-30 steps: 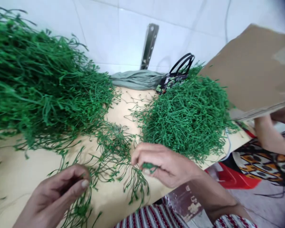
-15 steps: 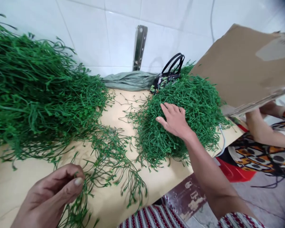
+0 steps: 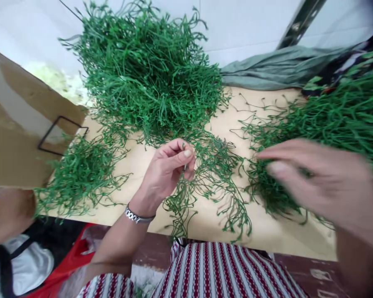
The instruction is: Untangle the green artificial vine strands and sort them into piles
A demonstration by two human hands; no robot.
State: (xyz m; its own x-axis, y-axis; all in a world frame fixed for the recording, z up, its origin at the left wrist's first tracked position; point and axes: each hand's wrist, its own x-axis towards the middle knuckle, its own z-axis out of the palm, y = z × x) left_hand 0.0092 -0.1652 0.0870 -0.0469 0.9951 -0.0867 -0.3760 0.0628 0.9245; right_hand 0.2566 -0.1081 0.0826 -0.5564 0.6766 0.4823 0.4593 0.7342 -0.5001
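My left hand [image 3: 166,171] is pinched, thumb against fingertips, around a thin green artificial stem whose tip shows between them. It hovers over loose stems [image 3: 225,180] spread on the table. My right hand [image 3: 326,186] is smeared by motion, in front of the right-hand pile of green stems [image 3: 354,111]; whether it holds anything cannot be made out. Behind my left hand rises a large heap of the same stems [image 3: 152,74].
A smaller bunch of stems [image 3: 83,174] lies at the left beside a cardboard sheet [image 3: 21,124] and another person's arm [image 3: 9,211]. Grey-green cloth [image 3: 273,68] and a dark floral bag [image 3: 335,76] are along the wall. The table's front edge runs close to my striped clothing.
The view has swung left, bringing in the left cardboard and bunch. My right hand has come off the top of the right pile and is moving; my left hand stays pinched.
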